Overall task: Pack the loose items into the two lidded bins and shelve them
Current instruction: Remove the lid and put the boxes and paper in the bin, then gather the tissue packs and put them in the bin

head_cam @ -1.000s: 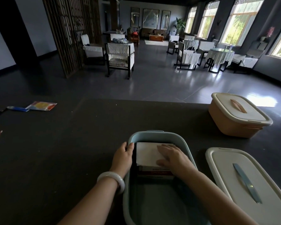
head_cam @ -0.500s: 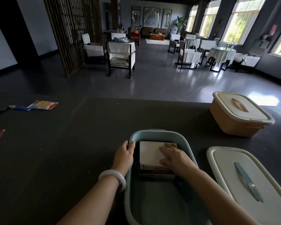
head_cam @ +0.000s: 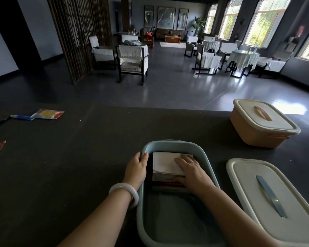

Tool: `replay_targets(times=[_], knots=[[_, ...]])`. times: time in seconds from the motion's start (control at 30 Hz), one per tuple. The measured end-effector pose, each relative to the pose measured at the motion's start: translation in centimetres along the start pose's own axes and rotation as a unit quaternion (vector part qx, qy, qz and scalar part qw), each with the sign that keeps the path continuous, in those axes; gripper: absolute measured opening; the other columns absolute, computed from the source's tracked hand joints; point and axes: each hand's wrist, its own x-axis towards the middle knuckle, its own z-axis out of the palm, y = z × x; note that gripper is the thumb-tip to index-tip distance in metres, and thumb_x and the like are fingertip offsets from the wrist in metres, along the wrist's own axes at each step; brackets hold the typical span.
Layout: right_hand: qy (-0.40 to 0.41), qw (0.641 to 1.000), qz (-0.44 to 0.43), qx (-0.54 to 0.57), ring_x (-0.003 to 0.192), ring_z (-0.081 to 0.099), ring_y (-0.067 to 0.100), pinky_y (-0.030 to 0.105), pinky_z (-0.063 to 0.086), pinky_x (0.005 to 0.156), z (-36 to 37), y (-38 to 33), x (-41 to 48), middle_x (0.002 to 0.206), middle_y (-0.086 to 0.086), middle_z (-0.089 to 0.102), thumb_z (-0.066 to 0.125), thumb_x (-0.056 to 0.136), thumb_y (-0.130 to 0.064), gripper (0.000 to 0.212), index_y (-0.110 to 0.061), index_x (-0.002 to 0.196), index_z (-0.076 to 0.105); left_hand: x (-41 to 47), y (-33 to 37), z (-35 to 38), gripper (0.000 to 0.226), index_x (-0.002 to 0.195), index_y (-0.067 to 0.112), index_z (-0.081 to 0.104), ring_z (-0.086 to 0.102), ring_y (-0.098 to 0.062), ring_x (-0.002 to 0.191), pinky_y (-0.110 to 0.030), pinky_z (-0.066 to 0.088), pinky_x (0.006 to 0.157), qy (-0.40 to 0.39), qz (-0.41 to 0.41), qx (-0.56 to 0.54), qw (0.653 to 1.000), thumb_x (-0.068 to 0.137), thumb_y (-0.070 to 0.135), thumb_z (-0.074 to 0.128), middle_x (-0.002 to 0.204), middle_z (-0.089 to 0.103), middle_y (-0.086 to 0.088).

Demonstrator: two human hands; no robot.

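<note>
Pressing down on the stack [head_cam: 165, 163] with our right hand [head_cam: 189, 171], fingers flat and not curled round it, we hold it at the far end of the blue bin [head_cam: 169, 145]. Our left hand [head_cam: 136, 167] grips the bin's left rim. The stack looks like a white sheet on top of a box, so the sheet could slip or bend if we pull our hand away fast. The bin could skid on the smooth table [head_cam: 78, 157] if we let go of the rim and push hard. The lid [head_cam: 253, 177] lies just right of the bin, close to our right arm, so a quick swing could bump it. The packet [head_cam: 47, 114] and pen [head_cam: 22, 117] lie well apart on the far left, and we could miss them. The orange bin [head_cam: 257, 136] has its lid on, so nothing can go in until we open it.
</note>
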Motion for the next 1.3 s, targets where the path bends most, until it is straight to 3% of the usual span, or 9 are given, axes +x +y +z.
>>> replay_targets(times=[0.43,0.57,0.63,0.7,0.73,0.83,0.9,1.07,1.3], knots=[[0.005,1.0,-0.015,-0.017,0.148,0.009,0.02,0.032,0.01,0.118,-0.4,0.3,-0.2,0.159,0.001,0.02,0.064,0.083,-0.055,0.077,-0.028,0.148,0.034,-0.2,0.2,-0.1,0.057,0.148,0.012,0.035,0.048,-0.022,0.128,-0.025,0.035,0.088,-0.009,-0.004,0.003,1.0,0.102,0.045,0.037,0.142,0.049,-0.009],[0.011,1.0,0.01,0.012,0.146,0.014,0.018,0.031,0.012,0.117,-0.5,0.0,-0.1,0.157,-0.001,0.025,0.052,0.091,-0.055,0.063,-0.029,0.146,0.037,-0.3,0.7,-0.3,0.057,0.149,0.011,0.033,0.044,-0.024,0.133,-0.031,0.036,0.1,-0.01,0.003,0.029,1.0,0.102,0.044,0.036,0.147,0.045,-0.009],[0.022,1.0,0.011,0.007,0.144,0.021,0.018,0.031,0.017,0.116,-0.6,-0.3,-0.1,0.154,-0.002,0.031,0.048,0.094,-0.053,0.058,-0.027,0.145,0.04,-0.3,0.8,-0.6,0.055,0.147,0.012,0.036,0.052,-0.021,0.123,-0.026,0.039,0.088,-0.015,0.012,0.05,0.999,0.102,0.044,0.035,0.138,0.052,-0.009],[0.04,0.999,0.0,-0.011,0.139,0.028,0.018,0.031,0.022,0.114,-0.9,-0.7,0.1,0.15,-0.003,0.039,0.047,0.095,-0.05,0.055,-0.024,0.143,0.042,-0.5,1.0,-1.1,0.05,0.141,0.013,0.044,0.058,-0.015,0.099,-0.021,0.041,0.072,-0.025,0.035,0.072,0.996,0.102,0.044,0.035,0.118,0.059,-0.006],[0.049,0.999,-0.007,-0.02,0.137,0.031,0.018,0.031,0.025,0.112,-1.1,-1.1,0.3,0.147,-0.003,0.042,0.046,0.096,-0.05,0.054,-0.023,0.143,0.042,-0.5,1.1,-1.4,0.049,0.138,0.013,0.046,0.058,-0.014,0.095,-0.021,0.042,0.072,-0.025,0.049,0.083,0.995,0.101,0.044,0.036,0.114,0.06,-0.005],[0.069,0.996,-0.038,-0.042,0.13,0.038,0.021,0.033,0.031,0.109,-1.8,-2.9,1.3,0.139,-0.001,0.049,0.046,0.096,-0.048,0.049,-0.02,0.135,0.048,-0.9,1.2,-2.8,0.057,0.146,0.014,0.036,0.05,-0.02,0.125,-0.029,0.041,0.097,-0.015,0.072,0.127,0.989,0.1,0.047,0.038,0.14,0.049,-0.007],[0.07,0.994,-0.069,-0.049,0.128,0.039,0.021,0.034,0.032,0.108,-2.4,-4.4,2.1,0.136,-0.001,0.051,0.046,0.096,-0.047,0.046,-0.019,0.132,0.05,-1.1,1.3,-4.0,0.06,0.148,0.017,0.031,0.043,-0.023,0.132,-0.038,0.038,0.105,0.002,0.084,0.206,0.975,0.099,0.051,0.037,0.147,0.042,-0.007],[0.024,0.986,-0.147,-0.077,0.137,0.03,0.023,0.036,0.022,0.114,-3.0,-9.2,4.3,0.147,0.0,0.04,0.046,0.096,-0.049,0.056,-0.021,0.144,0.038,-2.0,1.0,-8.3,0.058,0.146,0.019,0.03,0.04,-0.027,0.132,-0.045,0.035,0.103,0.054,0.088,0.435,0.895,0.099,0.052,0.035,0.146,0.039,-0.006],[-0.112,0.949,-0.246,-0.163,0.134,0.036,0.027,0.041,0.028,0.11,-0.9,-18.2,6.3,0.143,0.004,0.044,0.047,0.094,-0.053,0.056,-0.02,0.139,0.044,-6.1,-1.4,-17.1,0.063,0.147,0.019,0.027,0.038,-0.03,0.133,-0.048,0.033,0.105,0.104,0.004,0.54,0.835,0.096,0.053,0.043,0.146,0.037,-0.007]])
